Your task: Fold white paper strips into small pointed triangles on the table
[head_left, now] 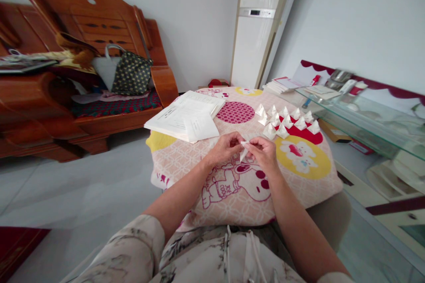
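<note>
Both hands meet over the near middle of a round table covered with a printed cloth [186, 172]. Between them is a small folded piece of white paper [244, 152] with a point hanging downward. My left hand [226, 146] pinches its left edge, and my right hand [264, 152] grips its right side with the fingers closed. Beyond my right hand, several folded white paper pieces [286, 121] with pointed tops stand in rough rows. A stack of printed paper sheets [175, 112] lies past my left hand, with a smaller white sheet [201, 126] on top.
To the right is a glass-topped cabinet [365, 110] with metal bowls [338, 77] and a pile of papers [282, 84]. A wooden sofa [99, 22] at the left holds a dark patterned bag [133, 73]. A tall white air conditioner [254, 40] stands behind the table.
</note>
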The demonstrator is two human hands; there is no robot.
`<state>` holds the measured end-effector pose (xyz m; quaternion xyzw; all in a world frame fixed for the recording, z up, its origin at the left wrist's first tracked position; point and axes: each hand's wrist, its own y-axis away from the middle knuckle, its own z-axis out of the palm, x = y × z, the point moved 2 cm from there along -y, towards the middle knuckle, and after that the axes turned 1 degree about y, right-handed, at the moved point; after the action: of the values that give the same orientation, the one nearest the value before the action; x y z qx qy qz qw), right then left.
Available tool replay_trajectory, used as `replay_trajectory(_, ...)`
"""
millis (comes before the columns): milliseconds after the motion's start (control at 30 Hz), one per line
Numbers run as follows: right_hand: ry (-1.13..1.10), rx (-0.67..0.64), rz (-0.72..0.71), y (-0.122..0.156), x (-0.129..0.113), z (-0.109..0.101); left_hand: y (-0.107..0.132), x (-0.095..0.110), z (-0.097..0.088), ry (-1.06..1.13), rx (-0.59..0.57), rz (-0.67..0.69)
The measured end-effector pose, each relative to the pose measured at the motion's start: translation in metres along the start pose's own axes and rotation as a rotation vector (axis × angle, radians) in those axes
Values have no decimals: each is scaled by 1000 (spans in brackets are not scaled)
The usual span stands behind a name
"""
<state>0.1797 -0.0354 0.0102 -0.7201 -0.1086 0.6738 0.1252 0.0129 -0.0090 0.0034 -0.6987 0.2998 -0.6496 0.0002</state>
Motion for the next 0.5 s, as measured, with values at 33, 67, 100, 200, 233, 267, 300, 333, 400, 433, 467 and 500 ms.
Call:
replay_trajectory(33, 5, 1, -3, 0, -1, 0, 0, 0, 0, -12, 0, -1)
replay_trajectory(67, 11, 4, -4, 0, -1, 0, 0, 0, 0, -22, -1, -2)
replay_trajectory(100, 17, 6, -4, 0, -1, 0, 0, 1, 0, -33, -4, -1)
replay_trajectory(200, 30, 12, -12, -1, 1, -1, 1, 2, -1, -59, -9, 4)
replay_trajectory(233, 35, 13, -16, -1, 2, -1, 1, 2, -1, -66, -11, 6)
replay_trajectory(267, 42, 13, -20, -1, 2, -1, 1, 3, -1, -73, -13, 8)
replay_trajectory(300, 50, 13, -25, -1, 3, -2, 1, 3, -1, -79, -16, 10)
replay_trajectory(333, 61, 17, -31, -1, 4, -2, 2, 3, -1, -87, -20, 12)
replay_trajectory(400, 89, 30, -50, 0, 5, -2, 2, 3, -1, -97, -23, 15)
replay_trajectory(433, 108, 40, -62, 0, 6, -3, 2, 3, -1, -100, -23, 16)
replay_trajectory(467, 132, 49, -76, 0, 6, -3, 2, 3, -1, -104, -23, 16)
replay_trajectory(500, 158, 57, -91, 1, 6, -3, 2, 3, -1, -107, -23, 16)
